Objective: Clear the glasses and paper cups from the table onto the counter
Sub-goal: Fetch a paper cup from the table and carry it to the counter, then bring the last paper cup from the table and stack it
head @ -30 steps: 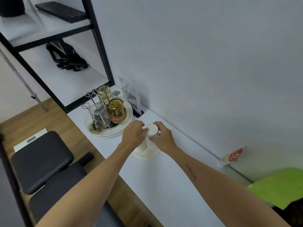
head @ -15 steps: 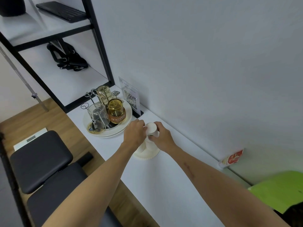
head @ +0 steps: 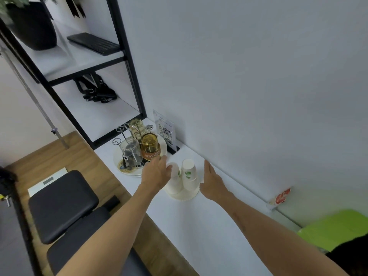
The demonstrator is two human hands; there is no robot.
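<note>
The head view looks down on a long white counter [head: 199, 226] running along a pale grey wall. Two stacks of upturned white paper cups [head: 184, 179] with small green prints stand side by side on a round white paper plate [head: 186, 196] in the middle of the counter. The left hand [head: 156, 174] hovers at the left stack, its fingers straight and relaxed, the fingertips just beside or perhaps brushing that stack; contact cannot be judged. The right hand [head: 212, 181] is held flat and edge-on just to the right of the cups, fingers extended together, apart from them and gripping nothing.

Behind the left hand sits a round white tray [head: 119, 166] carrying a wire rack with inverted drinking glasses: a clear one [head: 130, 151], an amber-tinted one [head: 150, 146] with a brown label, and another pale one [head: 137, 125] at the back. A clear acrylic sign with a QR code [head: 165, 133] stands against the wall beside the tray. A black metal shelving unit [head: 127, 62] rises at the counter's far end.
</note>
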